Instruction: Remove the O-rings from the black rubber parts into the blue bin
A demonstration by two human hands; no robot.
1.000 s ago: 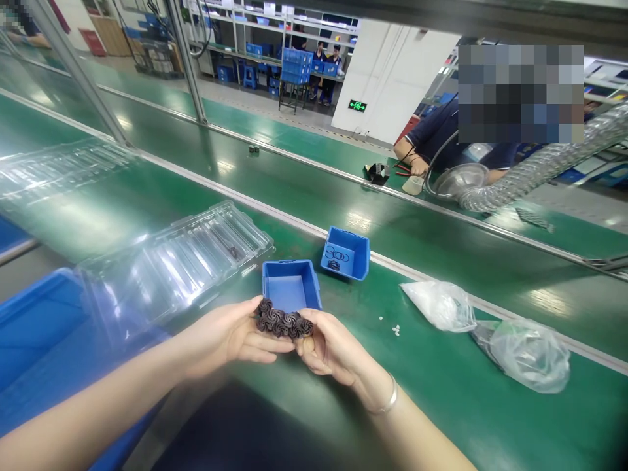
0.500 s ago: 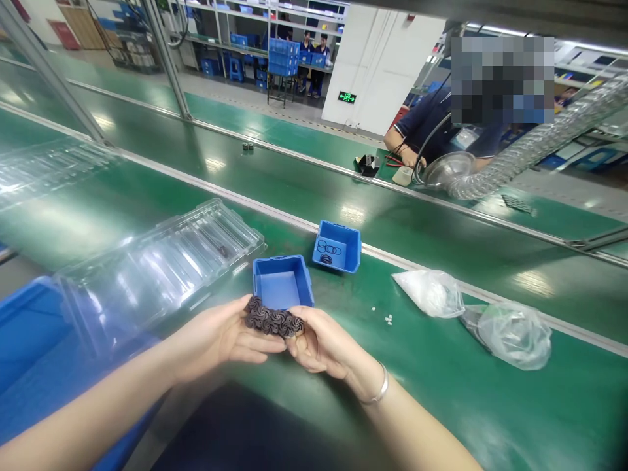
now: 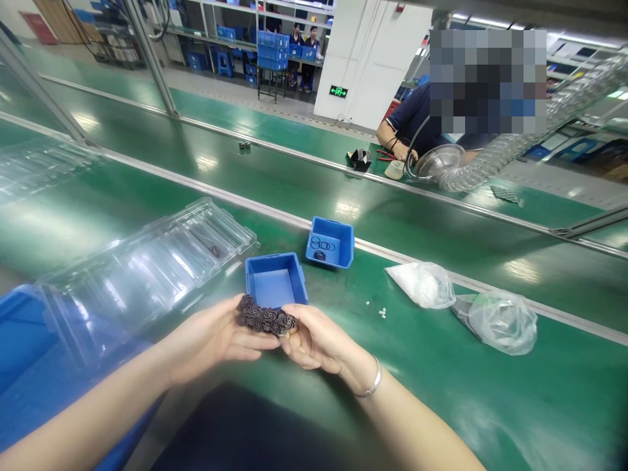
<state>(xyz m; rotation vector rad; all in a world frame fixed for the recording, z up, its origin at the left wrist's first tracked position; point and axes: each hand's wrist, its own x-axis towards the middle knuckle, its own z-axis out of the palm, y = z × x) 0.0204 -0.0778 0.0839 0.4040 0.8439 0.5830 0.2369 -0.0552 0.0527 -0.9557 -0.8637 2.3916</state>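
Note:
Several small dark-brown spiral-vaned wheels (image 3: 265, 318) are packed in a cluster between my two hands. My left hand (image 3: 216, 340) supports the cluster's left end and underside, fingers stretched beneath it and thumb along the top. With thumb and bent fingers, my right hand (image 3: 316, 337) grips the right end; a silver bangle circles that wrist. Just beyond the cluster stands a blue bin (image 3: 277, 278), its visible floor bare. Farther back, a second blue bin (image 3: 331, 242) contains several thin black rings (image 3: 322, 246).
A clear plastic tray (image 3: 161, 268) with one dark piece lies left, overlapping a large blue crate (image 3: 22, 347). To the right are small white bits (image 3: 383, 313), a bag of white parts (image 3: 424, 284) and another clear bag (image 3: 505, 324). A co-worker (image 3: 412, 118) sits across the bench near a ducted hood (image 3: 441, 162).
The whole view has shifted slightly, so the bins and bags appear a little farther left and higher. Both hands keep the same hold on the cluster.

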